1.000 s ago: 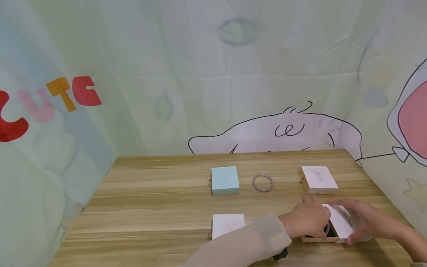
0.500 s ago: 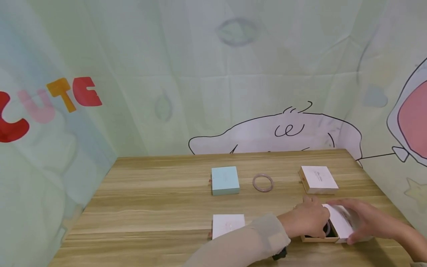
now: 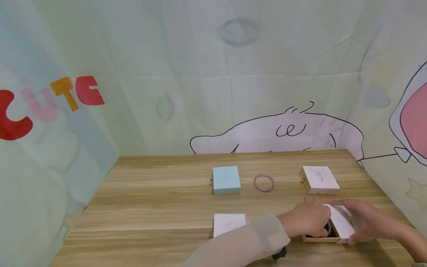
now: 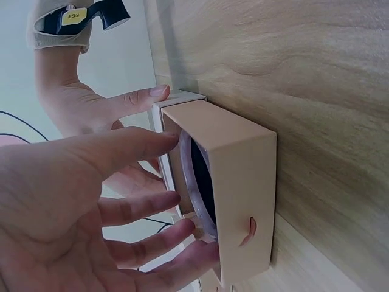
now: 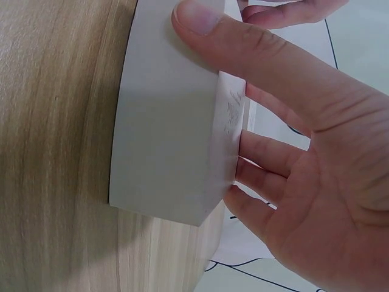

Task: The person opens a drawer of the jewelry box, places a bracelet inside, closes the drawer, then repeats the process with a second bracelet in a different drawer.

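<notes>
At the front right of the table, a white sliding gift box [image 3: 340, 222] has its tan drawer [image 4: 246, 188] pulled partly out to the left. A pale purple bangle [image 4: 193, 182] lies in the drawer over a dark insert. My left hand [image 3: 307, 219] reaches over the drawer, thumb at one side of the bangle and fingertips at the other, holding it across. My right hand [image 5: 310, 128] grips the box's white sleeve, thumb on the near side and fingers on the far side. In the head view, the left hand covers much of the drawer and bangle.
Another bangle [image 3: 264, 183] lies between a light blue box [image 3: 226, 180] and a white box [image 3: 321, 180] at the back. A second white box [image 3: 228, 223] sits in front, partly behind the left sleeve. A printed curtain [image 3: 150, 92] hangs beyond the wooden table's [image 3: 153, 207] far edge.
Both hands, the box and its drawer keep nearly the same places. The head view shifts very slightly, and the left fingers move only a little at the bangle.
</notes>
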Motion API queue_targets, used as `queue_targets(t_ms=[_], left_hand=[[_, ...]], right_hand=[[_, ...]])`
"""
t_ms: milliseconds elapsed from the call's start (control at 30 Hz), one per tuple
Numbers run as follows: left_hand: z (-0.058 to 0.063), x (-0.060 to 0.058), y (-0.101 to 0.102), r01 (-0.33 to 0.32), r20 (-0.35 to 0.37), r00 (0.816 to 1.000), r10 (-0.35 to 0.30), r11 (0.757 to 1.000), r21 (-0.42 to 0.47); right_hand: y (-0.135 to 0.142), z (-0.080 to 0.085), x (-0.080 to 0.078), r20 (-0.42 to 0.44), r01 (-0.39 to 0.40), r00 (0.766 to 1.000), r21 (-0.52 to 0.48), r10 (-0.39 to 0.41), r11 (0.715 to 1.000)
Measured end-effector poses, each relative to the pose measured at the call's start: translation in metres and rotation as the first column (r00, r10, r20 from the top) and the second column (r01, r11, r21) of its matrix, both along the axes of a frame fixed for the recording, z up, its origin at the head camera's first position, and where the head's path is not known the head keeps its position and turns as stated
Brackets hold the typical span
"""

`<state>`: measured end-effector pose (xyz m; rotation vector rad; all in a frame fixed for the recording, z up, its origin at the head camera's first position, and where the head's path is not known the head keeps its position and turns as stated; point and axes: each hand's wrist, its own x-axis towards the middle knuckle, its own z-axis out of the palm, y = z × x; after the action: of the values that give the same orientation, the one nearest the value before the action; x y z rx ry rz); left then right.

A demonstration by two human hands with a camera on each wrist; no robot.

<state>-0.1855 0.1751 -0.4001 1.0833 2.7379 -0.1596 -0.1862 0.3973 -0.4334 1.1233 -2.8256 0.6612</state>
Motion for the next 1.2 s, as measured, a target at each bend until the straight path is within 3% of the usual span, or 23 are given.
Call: queue_targets(t_ms=[233,400,633,1000,1200], left_hand=[[0.003,-0.003,-0.003,0.055,-0.027,0.998,-0.054,0.998,0.033],[0.004,-0.006,-0.006,0.023,0.006,1.0,-0.024,0.996,0.083],[0.003,-0.008,-0.01,0.0,0.002,1.0,-0.001,0.993,0.117],[0.003,-0.016,-0.023,0.046,-0.034,0.999,-0.042,0.992,0.119],[0.002,-0.016,-0.03,-0.029,0.018,0.999,0.027,0.988,0.151]], right_hand=[[-0.001,0.0,-0.001,0.025,0.005,1.0,0.015,-0.006,1.0],[0.0,-0.002,-0.001,-0.019,-0.02,1.0,-0.018,0.019,1.0],[0.0,0.001,-0.002,0.049,-0.006,0.999,0.001,0.005,1.0],[-0.001,0.002,0.0,0.047,0.011,0.999,0.033,-0.013,0.999],[-0.002,0.004,0.0,0.094,0.042,0.994,0.088,-0.05,0.995]])
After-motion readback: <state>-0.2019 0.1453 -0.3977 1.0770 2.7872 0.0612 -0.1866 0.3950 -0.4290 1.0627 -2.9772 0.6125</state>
